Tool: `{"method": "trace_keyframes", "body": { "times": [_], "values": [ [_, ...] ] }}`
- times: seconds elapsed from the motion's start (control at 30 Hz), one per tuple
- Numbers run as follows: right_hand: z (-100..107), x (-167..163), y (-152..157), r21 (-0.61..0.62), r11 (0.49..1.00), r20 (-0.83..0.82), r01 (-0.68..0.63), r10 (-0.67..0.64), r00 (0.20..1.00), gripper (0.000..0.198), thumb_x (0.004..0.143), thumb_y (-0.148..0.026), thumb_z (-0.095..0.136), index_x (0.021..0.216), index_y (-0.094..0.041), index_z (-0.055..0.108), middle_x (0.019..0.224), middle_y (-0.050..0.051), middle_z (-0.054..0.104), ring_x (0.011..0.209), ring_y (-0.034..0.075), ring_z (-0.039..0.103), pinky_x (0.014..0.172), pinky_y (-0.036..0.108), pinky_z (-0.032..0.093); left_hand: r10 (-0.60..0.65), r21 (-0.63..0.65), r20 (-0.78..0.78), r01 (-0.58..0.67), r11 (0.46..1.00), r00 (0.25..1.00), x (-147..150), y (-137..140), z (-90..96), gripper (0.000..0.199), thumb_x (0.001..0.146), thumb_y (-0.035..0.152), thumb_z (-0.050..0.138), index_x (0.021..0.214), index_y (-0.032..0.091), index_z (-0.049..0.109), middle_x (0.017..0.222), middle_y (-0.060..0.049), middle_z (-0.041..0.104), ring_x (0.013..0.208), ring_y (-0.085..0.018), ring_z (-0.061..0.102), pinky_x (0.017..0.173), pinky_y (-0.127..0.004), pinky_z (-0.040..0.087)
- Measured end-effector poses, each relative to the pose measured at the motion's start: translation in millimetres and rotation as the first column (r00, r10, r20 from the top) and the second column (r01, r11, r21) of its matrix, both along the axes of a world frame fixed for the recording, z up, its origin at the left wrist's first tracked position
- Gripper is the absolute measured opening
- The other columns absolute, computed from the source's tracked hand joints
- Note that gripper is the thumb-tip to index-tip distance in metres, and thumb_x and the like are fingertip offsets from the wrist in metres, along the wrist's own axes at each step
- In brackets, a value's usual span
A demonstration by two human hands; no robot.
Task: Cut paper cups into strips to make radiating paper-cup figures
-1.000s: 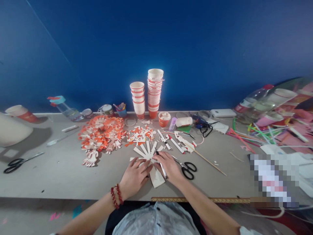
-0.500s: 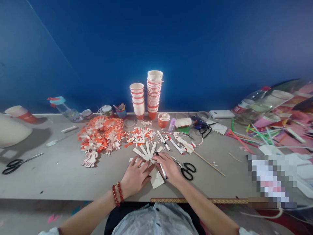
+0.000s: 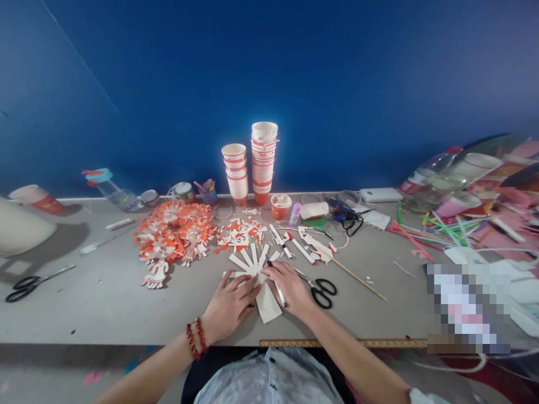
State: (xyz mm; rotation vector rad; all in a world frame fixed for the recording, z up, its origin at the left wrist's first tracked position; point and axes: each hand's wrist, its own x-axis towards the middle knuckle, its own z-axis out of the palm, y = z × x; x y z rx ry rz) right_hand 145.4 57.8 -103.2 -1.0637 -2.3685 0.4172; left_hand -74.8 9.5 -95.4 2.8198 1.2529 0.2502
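A white cut-paper piece [image 3: 268,306] lies flat on the table before me, with strips fanning out from its middle towards the back. My left hand [image 3: 231,303] rests on its left side, fingers stretched out and apart. In my right hand [image 3: 290,286] is a slim pen [image 3: 279,293], tilted, its dark end pointing away from me over the strips. Whether that end touches the paper, I cannot tell. Just right of this hand lie black-handled scissors [image 3: 323,293], blades partly under the hand.
Two stacks of paper cups [image 3: 263,163] stand against the blue wall. Orange and white cut-outs [image 3: 174,230] are heaped at left, paper scraps [image 3: 240,233] beside them. Markers [image 3: 302,248], a wooden stick [image 3: 357,275] and a glue gun [image 3: 337,209] lie at right. Other scissors [image 3: 27,286] lie far left.
My left hand has slid slightly left and towards me, uncovering more of the paper. The right hand with the pen has hardly moved.
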Motion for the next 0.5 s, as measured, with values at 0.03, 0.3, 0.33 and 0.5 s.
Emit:
{"method": "trace_keyframes", "body": {
  "times": [0.03,0.3,0.33,0.5],
  "values": [
    [0.1,-0.2,-0.1,0.006,1.000,-0.001,0.000,0.000,1.000,0.030,0.090,-0.010,0.049,0.115,-0.023,0.058,0.109,0.010,0.062,0.104,0.026,0.056,0.091,0.040,0.046,-0.001,0.004,-0.001,0.001,1.000,1.000,-1.9,-0.2,-0.8,0.043,0.098,0.032,0.040,0.141,0.028,0.042,0.142,-0.004,0.052,0.129,-0.023,0.042,0.114,-0.052,0.016],
    [-4.6,-3.9,-1.7,-0.001,0.998,0.055,0.059,-0.059,0.997,0.025,0.089,-0.018,0.059,0.113,-0.022,0.059,0.113,0.010,0.060,0.106,0.027,0.055,0.093,0.042,0.046,-0.040,0.007,-0.021,0.040,0.999,0.999,-5.2,-2.6,-0.9,0.043,0.098,0.029,0.041,0.140,0.022,0.043,0.149,-0.004,0.045,0.136,-0.023,0.037,0.115,-0.051,0.021],
    [-5.1,-4.1,-1.6,0.001,0.998,0.058,0.060,-0.060,0.997,0.024,0.089,-0.018,0.060,0.112,-0.022,0.059,0.113,0.010,0.060,0.106,0.027,0.055,0.093,0.042,0.046,-0.042,0.011,-0.024,0.043,0.999,0.999,-5.4,-3.1,-1.2,0.044,0.097,0.028,0.041,0.140,0.020,0.043,0.149,-0.005,0.044,0.137,-0.023,0.036,0.115,-0.050,0.023],
    [-5.6,-3.8,-0.5,0.006,0.998,0.043,0.058,-0.058,0.997,0.024,0.089,-0.014,0.058,0.111,-0.024,0.061,0.112,0.009,0.061,0.105,0.026,0.056,0.092,0.041,0.047,-0.051,0.020,0.004,0.051,0.999,0.999,-6.6,-4.7,-4.5,0.045,0.095,0.024,0.045,0.139,0.014,0.043,0.148,-0.010,0.045,0.140,-0.025,0.034,0.112,-0.047,0.033]
  ]
}}
